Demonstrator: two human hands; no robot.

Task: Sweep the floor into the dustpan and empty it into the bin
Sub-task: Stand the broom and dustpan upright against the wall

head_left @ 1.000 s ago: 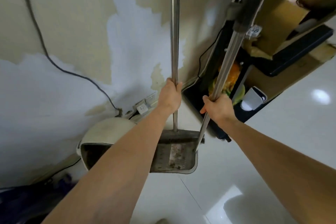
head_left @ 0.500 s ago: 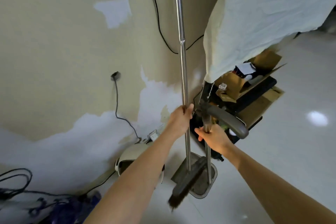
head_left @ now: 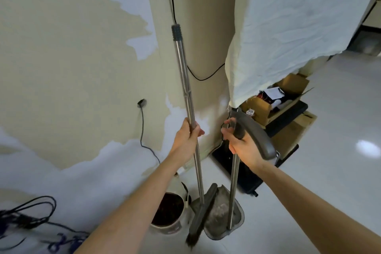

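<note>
Now, with your left hand [head_left: 186, 140] gripping the broom [head_left: 188, 113] and your right hand [head_left: 243, 146] gripping the dustpan [head_left: 221, 215] handle, keep both upright; pan rests on floor [head_left: 329, 130] beside the bin [head_left: 168, 211].

The broom [head_left: 186, 97] stands nearly upright, a slim polished-metal pole capped at the top with a ribbed dark grey grip. Its long dark brush head [head_left: 201, 215] sits at the bottom, angled across the left part of the dustpan, bristles pointing down toward the floor. The dustpan [head_left: 221, 219] is a grey scoop with a rounded rim, resting on the white floor and holding a pale grey clump of dust. Its own metal pole [head_left: 234, 187] rises upright from the pan's right side and ends in a curved dark grey handle [head_left: 255, 136].
</note>
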